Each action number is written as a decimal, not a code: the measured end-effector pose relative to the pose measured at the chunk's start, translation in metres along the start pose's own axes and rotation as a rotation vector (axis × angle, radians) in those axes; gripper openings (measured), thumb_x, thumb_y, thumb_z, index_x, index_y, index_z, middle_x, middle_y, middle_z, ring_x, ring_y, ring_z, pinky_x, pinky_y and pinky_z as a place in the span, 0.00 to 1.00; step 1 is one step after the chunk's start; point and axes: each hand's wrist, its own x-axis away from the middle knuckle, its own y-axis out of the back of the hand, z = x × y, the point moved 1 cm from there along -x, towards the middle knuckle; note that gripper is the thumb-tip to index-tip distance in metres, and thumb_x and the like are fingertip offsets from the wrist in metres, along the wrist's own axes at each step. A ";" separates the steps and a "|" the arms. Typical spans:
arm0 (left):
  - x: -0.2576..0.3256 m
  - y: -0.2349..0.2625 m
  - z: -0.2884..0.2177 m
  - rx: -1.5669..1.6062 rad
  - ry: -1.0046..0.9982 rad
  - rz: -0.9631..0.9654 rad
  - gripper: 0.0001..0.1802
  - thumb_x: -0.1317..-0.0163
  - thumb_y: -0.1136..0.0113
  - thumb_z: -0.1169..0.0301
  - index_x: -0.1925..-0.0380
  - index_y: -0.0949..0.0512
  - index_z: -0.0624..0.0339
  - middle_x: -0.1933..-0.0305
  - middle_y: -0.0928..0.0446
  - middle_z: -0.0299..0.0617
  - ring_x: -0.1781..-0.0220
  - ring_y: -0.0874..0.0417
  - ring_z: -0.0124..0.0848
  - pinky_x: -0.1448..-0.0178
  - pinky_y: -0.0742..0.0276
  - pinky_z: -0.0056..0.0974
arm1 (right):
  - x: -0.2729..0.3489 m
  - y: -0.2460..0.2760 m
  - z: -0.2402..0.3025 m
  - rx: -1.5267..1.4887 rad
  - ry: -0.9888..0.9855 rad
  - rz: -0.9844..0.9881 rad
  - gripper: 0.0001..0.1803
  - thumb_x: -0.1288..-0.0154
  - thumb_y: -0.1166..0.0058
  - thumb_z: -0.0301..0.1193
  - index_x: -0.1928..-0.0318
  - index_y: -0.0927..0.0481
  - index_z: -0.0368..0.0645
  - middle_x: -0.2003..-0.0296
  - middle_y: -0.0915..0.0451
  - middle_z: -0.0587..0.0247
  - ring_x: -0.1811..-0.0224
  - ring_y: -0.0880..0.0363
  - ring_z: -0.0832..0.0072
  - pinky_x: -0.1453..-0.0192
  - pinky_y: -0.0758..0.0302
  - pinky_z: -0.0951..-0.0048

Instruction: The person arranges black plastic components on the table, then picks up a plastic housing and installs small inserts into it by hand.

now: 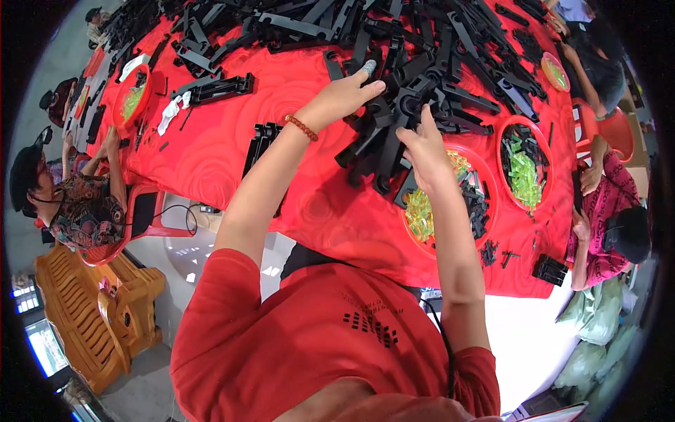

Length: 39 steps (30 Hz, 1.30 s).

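Loads of black plastic parts (422, 63) are left heaped on the counter (232, 155) while one is gripped by the left hand (346, 93) and right hand (423, 146), so it's judged barely started.

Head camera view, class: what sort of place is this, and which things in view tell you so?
Probably a small assembly workshop. A long red-covered table is heaped with identical black plastic bars, round red trays hold small green and black parts, and several seated people work along both sides.

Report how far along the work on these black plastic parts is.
Done: a small stack of black parts lies apart on the red tablecloth. In hand: left hand and right hand reach into the black parts pile. Left: that large pile, plus green clips in the red bowl.
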 end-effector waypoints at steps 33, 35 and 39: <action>-0.071 0.016 0.103 -0.262 0.448 -0.386 0.39 0.40 0.39 0.54 0.46 0.39 0.82 0.53 0.21 0.71 0.47 0.18 0.59 0.43 0.21 0.52 | 0.169 0.042 -0.087 0.651 0.312 0.150 0.17 0.31 0.52 0.19 0.43 0.28 0.32 0.57 0.18 0.43 0.57 0.15 0.54 0.52 0.19 0.60; -0.066 0.014 0.091 -0.093 0.470 -0.333 0.33 0.39 0.42 0.58 0.47 0.35 0.81 0.54 0.20 0.71 0.47 0.17 0.58 0.43 0.21 0.52 | 0.169 0.037 -0.092 0.587 0.247 0.135 0.17 0.31 0.50 0.22 0.43 0.29 0.31 0.58 0.18 0.43 0.57 0.15 0.52 0.53 0.20 0.59; -0.049 0.027 0.104 -0.389 0.331 -0.354 0.27 0.40 0.43 0.60 0.51 0.26 0.77 0.54 0.19 0.67 0.47 0.17 0.56 0.44 0.20 0.52 | 0.147 0.010 -0.103 0.815 0.223 0.121 0.24 0.31 0.42 0.42 0.52 0.30 0.31 0.70 0.17 0.43 0.65 0.17 0.43 0.63 0.21 0.51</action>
